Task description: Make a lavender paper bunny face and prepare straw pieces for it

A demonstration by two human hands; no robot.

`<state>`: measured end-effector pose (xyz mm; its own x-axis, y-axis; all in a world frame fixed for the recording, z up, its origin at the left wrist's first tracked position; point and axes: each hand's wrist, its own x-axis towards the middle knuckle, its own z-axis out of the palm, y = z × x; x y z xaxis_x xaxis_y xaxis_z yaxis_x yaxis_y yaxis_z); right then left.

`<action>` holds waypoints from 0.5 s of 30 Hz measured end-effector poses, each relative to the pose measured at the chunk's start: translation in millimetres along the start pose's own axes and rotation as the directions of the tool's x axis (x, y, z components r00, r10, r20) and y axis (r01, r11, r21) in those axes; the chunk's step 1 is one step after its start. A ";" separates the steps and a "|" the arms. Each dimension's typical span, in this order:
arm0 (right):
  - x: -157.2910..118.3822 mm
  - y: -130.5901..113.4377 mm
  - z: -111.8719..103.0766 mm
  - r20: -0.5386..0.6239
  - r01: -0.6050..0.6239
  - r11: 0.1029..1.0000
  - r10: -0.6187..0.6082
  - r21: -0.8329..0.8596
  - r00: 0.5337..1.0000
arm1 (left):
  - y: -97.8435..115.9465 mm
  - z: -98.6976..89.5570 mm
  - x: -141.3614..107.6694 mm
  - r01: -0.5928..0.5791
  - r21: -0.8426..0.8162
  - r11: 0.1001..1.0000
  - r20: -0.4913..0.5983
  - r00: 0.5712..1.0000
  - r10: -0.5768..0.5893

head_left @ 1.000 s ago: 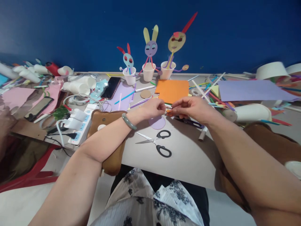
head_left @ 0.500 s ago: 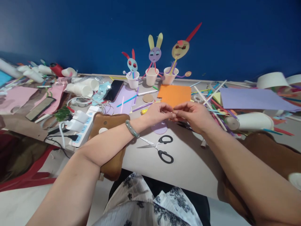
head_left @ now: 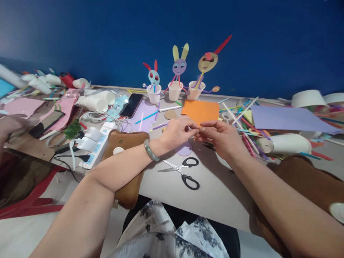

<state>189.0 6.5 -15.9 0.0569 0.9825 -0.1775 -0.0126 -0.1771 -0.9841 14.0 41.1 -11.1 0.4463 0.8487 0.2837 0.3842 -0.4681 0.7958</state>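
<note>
My left hand (head_left: 178,132) and my right hand (head_left: 220,138) meet over the table, their fingertips pinched together. Whatever lies between the fingers is too small to make out. Beneath my left hand a purple paper disc (head_left: 184,149) lies partly covered. Closer to me rests a pair of black-handled scissors (head_left: 179,169) with its blades spread. Just beyond my fingers is an orange sheet (head_left: 201,110). Behind it stand three paper cups (head_left: 175,91) holding paper figures with round faces, such as a purple face (head_left: 179,67) with yellow ears.
A power strip (head_left: 92,154) with plugs and a brown cushion (head_left: 126,143) are left of the scissors. A phone (head_left: 131,105) lies behind. Coloured sticks (head_left: 248,125), a purple sheet (head_left: 290,116) and a white paper roll (head_left: 290,143) crowd the right. Another person's hand (head_left: 12,125) shows far left.
Another person's hand has come into view at the far left. My hands stay together, with slight finger movement. The view has shifted a little.
</note>
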 end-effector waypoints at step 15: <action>16.9 15.9 -7.3 0.265 0.344 0.321 -0.265 -0.882 0.927 | -8.5 -29.2 11.1 0.189 0.036 0.981 0.385 0.904 -0.188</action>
<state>197.0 19.9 -34.5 -0.2082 0.9732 0.0971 0.8964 0.2296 -0.3792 -7.9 61.7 0.8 0.6420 0.7603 -0.0992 0.4902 -0.3075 0.8155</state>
